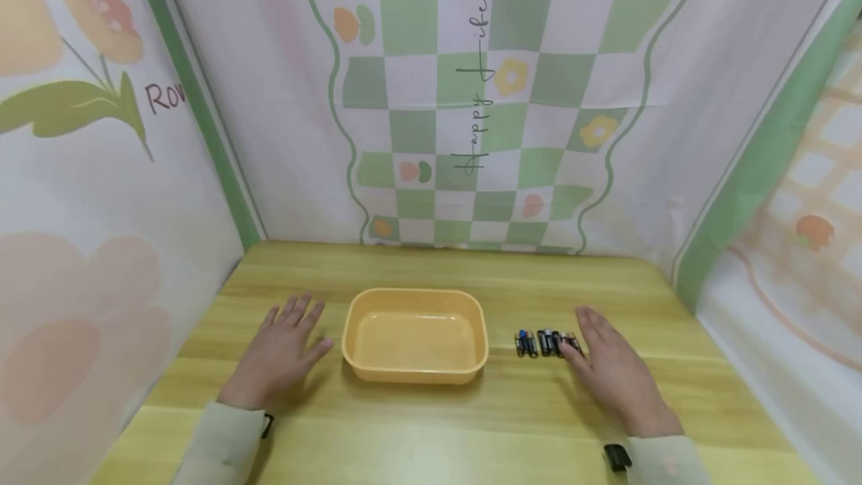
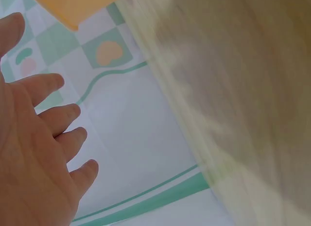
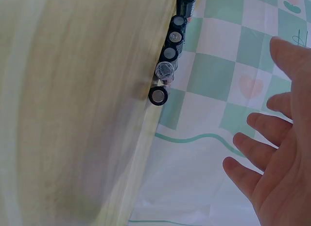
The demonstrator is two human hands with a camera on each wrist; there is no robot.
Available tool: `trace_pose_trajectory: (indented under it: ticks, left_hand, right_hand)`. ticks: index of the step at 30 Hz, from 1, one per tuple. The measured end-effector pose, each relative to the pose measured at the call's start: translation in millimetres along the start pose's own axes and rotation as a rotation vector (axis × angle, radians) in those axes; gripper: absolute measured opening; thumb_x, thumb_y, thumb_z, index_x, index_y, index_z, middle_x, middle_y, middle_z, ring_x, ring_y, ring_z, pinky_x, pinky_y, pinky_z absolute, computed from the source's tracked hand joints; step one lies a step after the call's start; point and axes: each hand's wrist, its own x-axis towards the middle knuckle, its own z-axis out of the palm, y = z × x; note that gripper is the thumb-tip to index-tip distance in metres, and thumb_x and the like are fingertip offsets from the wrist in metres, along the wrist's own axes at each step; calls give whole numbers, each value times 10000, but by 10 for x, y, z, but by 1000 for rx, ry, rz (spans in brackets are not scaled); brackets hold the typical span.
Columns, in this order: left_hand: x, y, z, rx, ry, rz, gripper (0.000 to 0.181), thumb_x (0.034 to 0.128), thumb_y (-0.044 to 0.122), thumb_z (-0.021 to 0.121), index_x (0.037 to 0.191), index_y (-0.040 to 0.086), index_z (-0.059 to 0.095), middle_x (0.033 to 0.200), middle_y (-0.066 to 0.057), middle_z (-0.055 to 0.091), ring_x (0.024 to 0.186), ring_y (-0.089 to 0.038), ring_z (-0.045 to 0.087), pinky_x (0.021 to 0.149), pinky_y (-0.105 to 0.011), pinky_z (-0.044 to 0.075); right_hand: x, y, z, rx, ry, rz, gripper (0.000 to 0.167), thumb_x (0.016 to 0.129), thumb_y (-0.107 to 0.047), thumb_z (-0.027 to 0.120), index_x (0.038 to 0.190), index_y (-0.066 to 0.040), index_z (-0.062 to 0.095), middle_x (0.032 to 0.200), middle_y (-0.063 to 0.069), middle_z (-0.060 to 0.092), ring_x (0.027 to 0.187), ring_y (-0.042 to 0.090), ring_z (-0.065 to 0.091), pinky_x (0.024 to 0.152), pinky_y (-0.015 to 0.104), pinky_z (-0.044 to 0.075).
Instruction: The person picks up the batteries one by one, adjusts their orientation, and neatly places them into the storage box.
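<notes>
Yellow tub (image 1: 417,376): stood on the worktop (image 1: 431,432) with nothing inside.
Batteries (image 1: 557,344): lay in a row between tub and right hand (image 1: 619,376).
Left hand (image 1: 279,358): grip spread, holding nothing, beside the tub.
Right hand: grip extended, likewise holding nothing.
Progress: work seemed not begun; every visible battery apparently remained to be handled.

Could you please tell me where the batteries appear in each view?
Head: the batteries lie right of centre, between the tray and the right hand.
Left wrist: not in the picture.
Right wrist: a row at top middle.
Shared landmark: the green-and-white checkered cloth, seen in all three views.
</notes>
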Motion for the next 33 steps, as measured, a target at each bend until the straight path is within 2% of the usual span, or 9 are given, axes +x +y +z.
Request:
trace_pose_trajectory:
  ticks: [8,15,22,28,33]
  left_hand:
    - [6,112,45,-15,0,13,717,1002,530,427,1518,49,303,1567,-192,204,1445,-376,146,1151,-571,89]
    - [71,226,77,19,7,69,769,999,544,420,1514,-8,269,1558,-204,196,1441,-382,154,1151,-567,114]
    - [95,240,64,72,27,100,769,990,530,457,1503,-19,296,1551,-212,246,1425,-387,219,1148,-562,143]
    - [127,266,92,68,7,140,789,1002,587,340,1517,-7,268,1565,-195,233,1443,-359,181,1159,-539,121]
    - [158,278,123,94,-20,196,769,1014,575,306,1523,1,252,1576,-161,201,1448,-334,177,1167,-515,116]
  right_hand:
    - [-53,26,-45,49,-21,39,776,1025,-461,427,1534,31,110,1569,259,150,1403,465,193,1138,566,136]
    - [-85,76,-63,71,-4,54,763,1026,-449,433,1537,21,117,1570,248,166,1400,464,203,1131,580,146]
    - [-50,155,-34,97,-10,57,731,1032,-451,410,1544,-2,141,1571,234,188,1396,462,216,1115,602,170]
    - [-24,246,-34,174,-33,110,750,1028,-500,368,1551,-22,124,1563,253,185,1369,509,228,1080,655,192]
    - [-26,300,-33,239,-59,153,760,1023,-514,369,1549,-16,137,1548,281,197,1346,544,237,1060,682,192]
